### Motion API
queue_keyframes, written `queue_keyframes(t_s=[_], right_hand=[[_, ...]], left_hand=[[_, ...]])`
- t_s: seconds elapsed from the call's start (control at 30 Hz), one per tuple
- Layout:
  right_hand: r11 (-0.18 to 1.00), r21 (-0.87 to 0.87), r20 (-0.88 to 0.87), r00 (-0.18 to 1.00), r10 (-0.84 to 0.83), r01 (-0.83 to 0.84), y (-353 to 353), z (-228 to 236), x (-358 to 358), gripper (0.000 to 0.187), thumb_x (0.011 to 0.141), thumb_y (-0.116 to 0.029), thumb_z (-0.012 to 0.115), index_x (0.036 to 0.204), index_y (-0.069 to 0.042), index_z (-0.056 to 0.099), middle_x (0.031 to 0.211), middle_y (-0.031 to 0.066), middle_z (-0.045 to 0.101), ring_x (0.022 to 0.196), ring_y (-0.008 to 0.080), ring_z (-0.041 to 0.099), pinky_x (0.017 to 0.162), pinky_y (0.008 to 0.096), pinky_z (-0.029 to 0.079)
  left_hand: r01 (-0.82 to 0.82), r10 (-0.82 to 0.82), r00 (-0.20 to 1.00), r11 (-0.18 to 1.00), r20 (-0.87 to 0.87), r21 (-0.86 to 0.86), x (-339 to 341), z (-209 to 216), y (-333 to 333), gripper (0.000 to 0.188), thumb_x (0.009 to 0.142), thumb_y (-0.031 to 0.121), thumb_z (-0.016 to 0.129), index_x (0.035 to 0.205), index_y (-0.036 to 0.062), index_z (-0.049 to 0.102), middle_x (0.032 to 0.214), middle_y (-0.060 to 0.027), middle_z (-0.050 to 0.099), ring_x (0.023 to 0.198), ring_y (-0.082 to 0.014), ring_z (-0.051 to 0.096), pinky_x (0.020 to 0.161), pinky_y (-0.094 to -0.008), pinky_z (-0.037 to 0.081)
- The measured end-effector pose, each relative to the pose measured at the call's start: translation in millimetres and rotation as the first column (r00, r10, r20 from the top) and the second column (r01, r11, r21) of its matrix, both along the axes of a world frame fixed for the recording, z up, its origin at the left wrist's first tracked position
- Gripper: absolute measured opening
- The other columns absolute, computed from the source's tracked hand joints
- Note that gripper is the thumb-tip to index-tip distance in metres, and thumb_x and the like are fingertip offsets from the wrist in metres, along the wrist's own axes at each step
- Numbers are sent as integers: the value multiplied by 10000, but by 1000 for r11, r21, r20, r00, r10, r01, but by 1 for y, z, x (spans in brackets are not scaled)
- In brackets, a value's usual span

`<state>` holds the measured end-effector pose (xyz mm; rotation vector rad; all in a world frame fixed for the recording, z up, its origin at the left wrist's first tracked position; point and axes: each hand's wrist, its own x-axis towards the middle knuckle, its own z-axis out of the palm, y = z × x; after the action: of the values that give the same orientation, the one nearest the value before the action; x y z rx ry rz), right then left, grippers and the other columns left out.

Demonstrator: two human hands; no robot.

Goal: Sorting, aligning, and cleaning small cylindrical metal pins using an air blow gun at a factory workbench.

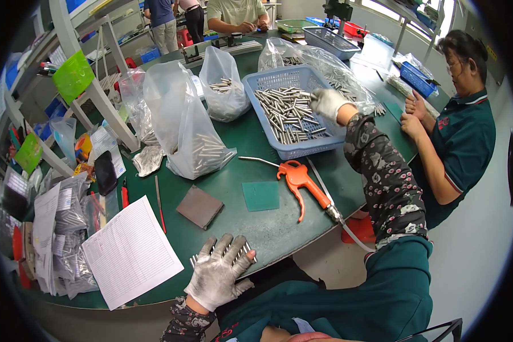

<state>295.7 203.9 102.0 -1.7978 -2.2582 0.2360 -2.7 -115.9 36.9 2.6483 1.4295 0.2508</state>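
several rods (247,248) seemingly touch left grip (214,280)

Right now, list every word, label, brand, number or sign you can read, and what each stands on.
No text is legible.
Sheet: printed grid, too small to read.
Papers on the bags at left: print too small to read.
Red emblem on the co-worker's shirt: too blurred to read.
Yellow label at upper right: too small to read.
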Motion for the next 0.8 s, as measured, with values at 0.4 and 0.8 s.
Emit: queue_keyframes(t_s=[0.4,0.8], right_hand=[[555,-623,-62,742,668,-552,-170,-7,-97,291,797,-272,581,980,-51,626,778,156,635,746,296,608,702,379,478],[787,-254,-28,818,575,-562,-204,-56,-97,345,731,-128,643,1025,-15,503,838,198,627,806,374,612,696,451,479]], left_hand=[[27,-27,1000,999,7,45,-4,-6,4,768,619,440,713,1277,113,489,1320,-156,467,1222,-367,437,1037,-522,323],[-239,226,967,965,117,111,30,-15,9,582,705,350,720,1177,43,572,1234,-132,551,1224,-294,460,1074,-510,279]])
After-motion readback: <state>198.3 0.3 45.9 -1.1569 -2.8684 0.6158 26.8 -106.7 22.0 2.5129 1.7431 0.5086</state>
